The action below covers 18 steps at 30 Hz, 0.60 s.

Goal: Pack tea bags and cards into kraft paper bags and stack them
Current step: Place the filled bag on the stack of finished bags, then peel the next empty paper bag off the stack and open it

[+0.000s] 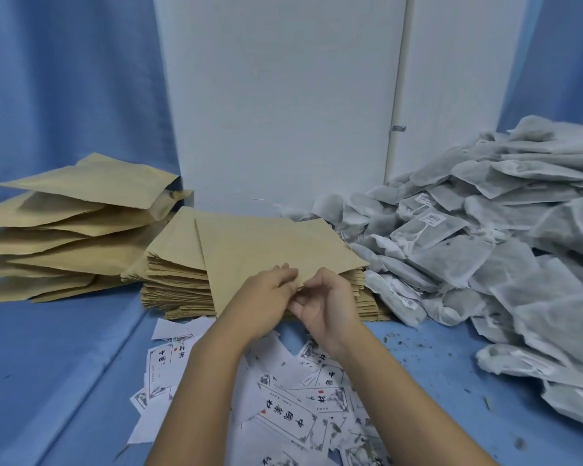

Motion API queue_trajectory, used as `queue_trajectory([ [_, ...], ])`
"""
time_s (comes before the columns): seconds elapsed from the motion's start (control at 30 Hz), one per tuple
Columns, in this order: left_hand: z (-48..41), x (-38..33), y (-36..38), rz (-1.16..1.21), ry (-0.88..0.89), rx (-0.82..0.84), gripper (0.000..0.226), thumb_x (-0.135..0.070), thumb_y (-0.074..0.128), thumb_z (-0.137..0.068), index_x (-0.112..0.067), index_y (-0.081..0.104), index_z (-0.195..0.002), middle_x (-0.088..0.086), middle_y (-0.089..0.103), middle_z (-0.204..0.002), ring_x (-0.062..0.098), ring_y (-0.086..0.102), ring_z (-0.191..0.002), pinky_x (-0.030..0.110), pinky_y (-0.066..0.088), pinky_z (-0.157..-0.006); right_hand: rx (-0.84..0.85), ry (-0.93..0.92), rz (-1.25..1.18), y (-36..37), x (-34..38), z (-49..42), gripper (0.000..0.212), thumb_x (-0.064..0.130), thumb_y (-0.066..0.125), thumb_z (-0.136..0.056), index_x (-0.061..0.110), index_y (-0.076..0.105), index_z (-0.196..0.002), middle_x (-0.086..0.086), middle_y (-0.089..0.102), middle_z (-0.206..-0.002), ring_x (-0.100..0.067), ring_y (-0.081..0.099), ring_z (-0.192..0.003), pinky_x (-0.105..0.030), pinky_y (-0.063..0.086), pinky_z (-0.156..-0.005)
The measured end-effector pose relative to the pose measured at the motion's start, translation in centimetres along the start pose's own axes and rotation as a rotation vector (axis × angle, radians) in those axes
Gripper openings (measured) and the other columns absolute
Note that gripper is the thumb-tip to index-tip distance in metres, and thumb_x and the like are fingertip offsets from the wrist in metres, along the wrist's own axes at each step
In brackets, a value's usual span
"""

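Both the left hand and the right hand pinch, fingers curled, the near edge of a flat tan kraft paper bag, which lies atop a squared stack of flat kraft bags with its far end pointing toward the white panel. Free room is only on the blue cloth tabletop at near left (smooth, creased). A pile of puffed kraft bags crowds the left, a heap of grey mesh tea bags the right, and scattered white printed cards lie beneath the forearms.

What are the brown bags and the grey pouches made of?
The brown bags look like matte kraft paper: dull tan, with sharp folded creases. The grey pouches seem to be thin, fuzzy mesh fabric or filter paper, since dark filling shows through.
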<state>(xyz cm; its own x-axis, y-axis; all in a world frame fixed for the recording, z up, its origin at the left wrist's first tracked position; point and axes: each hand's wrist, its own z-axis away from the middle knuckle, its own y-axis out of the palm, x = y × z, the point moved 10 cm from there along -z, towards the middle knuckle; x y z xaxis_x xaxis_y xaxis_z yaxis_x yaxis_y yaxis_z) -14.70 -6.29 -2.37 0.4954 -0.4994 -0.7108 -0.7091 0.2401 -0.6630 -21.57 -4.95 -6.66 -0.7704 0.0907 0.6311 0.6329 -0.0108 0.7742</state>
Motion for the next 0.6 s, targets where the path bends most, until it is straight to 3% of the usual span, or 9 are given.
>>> queue_trajectory([
  [0.07, 0.2, 0.0, -0.3, -0.06, 0.003, -0.023, 0.034, -0.019, 0.042, -0.1, -0.016, 0.055, -0.132, 0.003, 0.05, -0.141, 0.015, 0.042, -0.132, 0.018, 0.028, -0.102, 0.002, 0.002, 0.015, 0.1, 0.0, 0.1, 0.025, -0.005, 0.027, -0.079, 0.004, 0.047, -0.091, -0.022, 0.059, -0.102, -0.026, 0.059, -0.09, -0.034, 0.053, -0.086],
  [0.13, 0.4, -0.2, -0.7, -0.21, 0.018, -0.061, 0.031, -0.021, 0.04, -0.101, -0.017, 0.059, -0.126, 0.008, 0.061, -0.125, 0.025, 0.054, -0.117, 0.031, 0.041, -0.098, -0.001, 0.01, 0.012, 0.3, -0.2, 0.1, 0.024, -0.007, 0.027, -0.079, 0.009, 0.045, -0.073, -0.015, 0.057, -0.083, -0.022, 0.056, -0.074, -0.032, 0.054, -0.077],
  [0.2, 0.7, -0.7, -0.9, -0.369, 0.035, -0.108, 0.029, -0.021, 0.041, -0.098, -0.016, 0.06, -0.12, 0.009, 0.065, -0.114, 0.029, 0.057, -0.106, 0.04, 0.046, -0.088, 0.001, 0.015, 0.053, 0.4, -0.4, -0.1, 0.024, -0.008, 0.027, -0.079, 0.01, 0.044, -0.076, -0.012, 0.052, -0.074, -0.02, 0.053, -0.067, -0.03, 0.051, -0.072],
  [0.3, 0.7, -1.5, -0.9, -0.468, 0.068, -0.169, 0.028, -0.017, 0.044, -0.092, -0.015, 0.059, -0.115, 0.008, 0.066, -0.11, 0.03, 0.058, -0.102, 0.04, 0.047, -0.083, -0.005, 0.002, 0.125, 0.8, -0.3, -0.1, 0.027, -0.009, 0.027, -0.081, 0.002, 0.043, -0.098, -0.015, 0.047, -0.084, -0.021, 0.051, -0.069, -0.03, 0.048, -0.068],
  [0.43, 0.6, -1.5, -1.1, -0.478, 0.087, -0.237, 0.034, -0.018, 0.039, -0.098, -0.024, 0.054, -0.127, 0.008, 0.066, -0.11, 0.03, 0.058, -0.101, 0.037, 0.045, -0.081, -0.128, -0.098, 0.118, -0.1, 0.4, -0.2, 0.025, -0.018, 0.03, -0.085, -0.004, 0.051, -0.086, -0.014, 0.05, -0.073, -0.021, 0.055, -0.07, -0.026, 0.057, -0.063],
  [0.5, 0.6, -1.8, -0.7, -0.506, 0.115, -0.243, 0.038, -0.016, 0.038, -0.097, -0.025, 0.046, -0.133, 0.008, 0.065, -0.113, 0.031, 0.057, -0.102, 0.038, 0.042, -0.081, -0.188, -0.132, 0.159, -0.6, 0.8, -0.1, 0.023, -0.018, 0.034, -0.085, -0.002, 0.051, -0.087, -0.011, 0.048, -0.069, -0.019, 0.053, -0.066, -0.023, 0.057, -0.059],
  [0.6, 0.8, -2.3, -0.3, -0.501, 0.144, -0.276, 0.045, -0.012, 0.036, -0.096, -0.025, 0.038, -0.139, 0.007, 0.065, -0.115, 0.033, 0.056, -0.102, 0.038, 0.039, -0.079, -0.265, -0.161, 0.216, -1.4, 1.2, 0.2, 0.028, -0.02, 0.034, -0.082, 0.0, 0.051, -0.072, -0.009, 0.051, -0.06, -0.015, 0.053, -0.056, -0.021, 0.052, -0.05],
])
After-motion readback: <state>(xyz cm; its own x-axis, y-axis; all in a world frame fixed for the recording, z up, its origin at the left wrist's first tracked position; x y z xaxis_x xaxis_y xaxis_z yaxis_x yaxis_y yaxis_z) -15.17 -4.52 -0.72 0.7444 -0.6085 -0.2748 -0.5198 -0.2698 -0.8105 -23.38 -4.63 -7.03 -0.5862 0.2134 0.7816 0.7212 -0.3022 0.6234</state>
